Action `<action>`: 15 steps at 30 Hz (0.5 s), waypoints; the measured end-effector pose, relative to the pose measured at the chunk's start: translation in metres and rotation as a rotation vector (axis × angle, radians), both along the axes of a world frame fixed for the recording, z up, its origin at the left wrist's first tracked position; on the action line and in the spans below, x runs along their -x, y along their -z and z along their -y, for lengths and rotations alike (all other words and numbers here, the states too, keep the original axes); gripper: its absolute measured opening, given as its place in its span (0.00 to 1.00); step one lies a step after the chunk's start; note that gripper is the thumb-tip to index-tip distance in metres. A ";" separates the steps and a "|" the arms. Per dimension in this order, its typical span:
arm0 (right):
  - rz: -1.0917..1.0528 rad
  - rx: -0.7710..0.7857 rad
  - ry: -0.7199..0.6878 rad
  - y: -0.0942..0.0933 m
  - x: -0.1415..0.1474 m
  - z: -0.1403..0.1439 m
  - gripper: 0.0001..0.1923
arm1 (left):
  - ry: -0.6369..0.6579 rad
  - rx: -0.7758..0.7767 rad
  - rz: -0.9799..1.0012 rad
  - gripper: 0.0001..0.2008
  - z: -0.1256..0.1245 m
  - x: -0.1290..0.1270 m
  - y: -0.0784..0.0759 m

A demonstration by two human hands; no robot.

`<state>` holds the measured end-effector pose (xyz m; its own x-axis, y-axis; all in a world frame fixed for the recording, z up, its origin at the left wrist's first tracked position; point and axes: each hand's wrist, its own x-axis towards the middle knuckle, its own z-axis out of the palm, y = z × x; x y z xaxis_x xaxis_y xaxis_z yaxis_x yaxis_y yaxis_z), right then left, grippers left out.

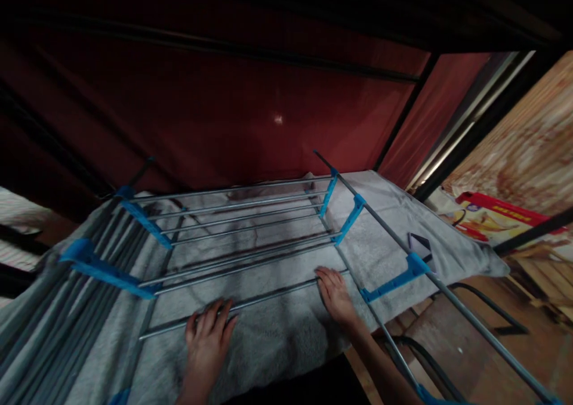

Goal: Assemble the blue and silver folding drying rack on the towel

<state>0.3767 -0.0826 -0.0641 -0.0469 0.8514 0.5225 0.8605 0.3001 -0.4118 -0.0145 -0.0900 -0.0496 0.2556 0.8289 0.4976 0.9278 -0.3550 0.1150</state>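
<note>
A folding drying rack [242, 226] with grey metal rods and blue plastic brackets [101, 269] lies flat on a pale grey towel [277, 333], which is spread over a raised surface. No container shows; the rack carries nothing on its rods, and the towel lies beneath them, visible through the gaps.

The left hand [206, 339] rests palm down at the near edge of the rack, its fingers [215, 312] spread open and laid flat across the nearest rod [250, 300], gripping nothing. The right hand [335, 294] lies flat too, fingers extended and together, their tips touching the same rod further along, near the blue bracket of the right wing [394, 280]. Both forearms come up from the bottom edge.

Beyond the right fingers, past the angled wing rod, a dark phone [419, 247] lies on the towel. Further right, a red and yellow box [492, 220] sits beside a wooden-looking panel. Ahead of both hands hangs a dark red curtain [233, 113].

The scene is dim. The rack's left wing runs out of view at the lower left, the right wing at the lower right corner. What supports the towel is hidden, and the print on the box is too blurred to read.
</note>
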 end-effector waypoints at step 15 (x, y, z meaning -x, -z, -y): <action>0.182 -0.015 -0.238 0.025 -0.017 0.003 0.18 | -0.344 0.017 0.277 0.21 0.011 -0.003 -0.025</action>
